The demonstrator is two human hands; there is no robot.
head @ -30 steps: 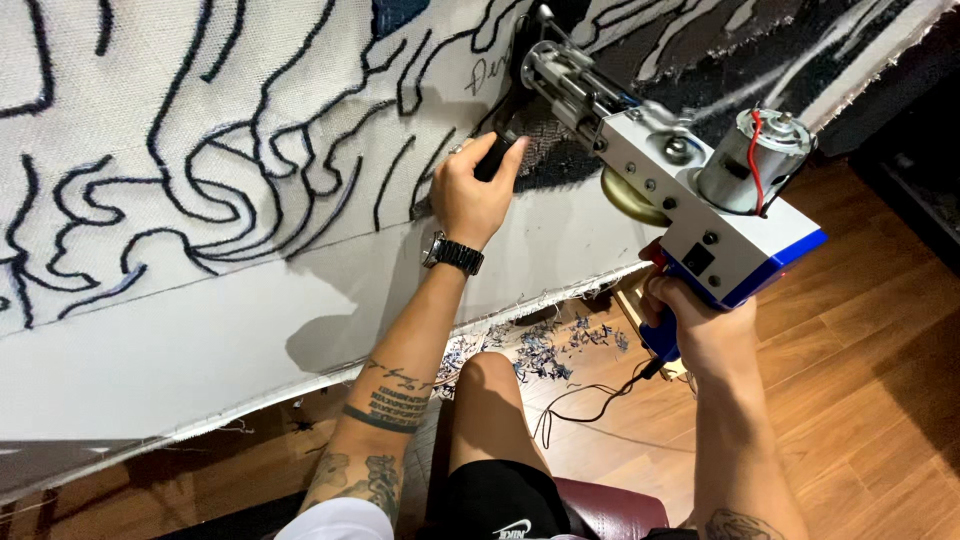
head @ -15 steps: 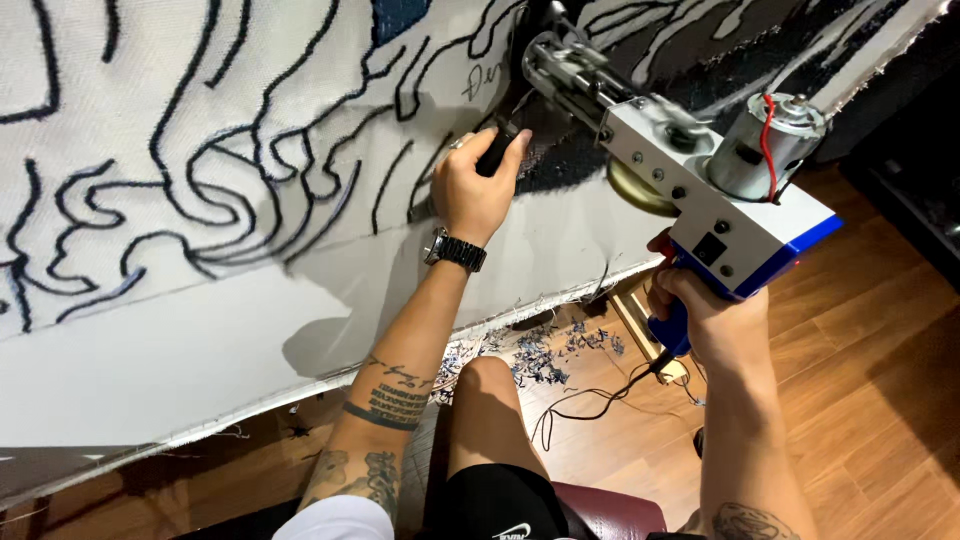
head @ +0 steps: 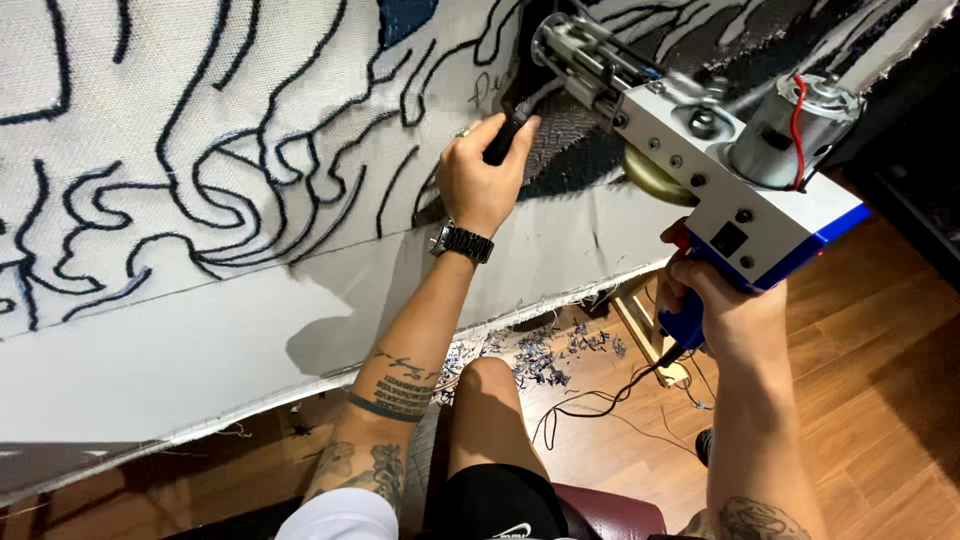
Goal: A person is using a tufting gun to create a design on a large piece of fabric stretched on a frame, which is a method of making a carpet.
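A white and blue tufting gun (head: 720, 170) with a grey motor on top points up at a stretched white cloth (head: 200, 330) drawn with black wavy lines. My right hand (head: 715, 300) grips its blue rear handle. My left hand (head: 485, 180), with a black wristwatch, is closed around the gun's black front handle, close against the cloth. The gun's metal nose (head: 565, 45) meets a dark tufted patch (head: 570, 150) of the cloth.
Yarn scraps (head: 540, 350) litter the wooden floor (head: 850, 400) under the cloth's frayed lower edge. A thin black cable (head: 600, 400) trails across the floor. A wooden frame leg (head: 645, 325) stands by my right hand. My bare knee (head: 485, 400) and a dark red seat (head: 610, 510) are below.
The gun and both hands have shifted slightly up and to the left along the cloth, the left hand staying on the front handle.
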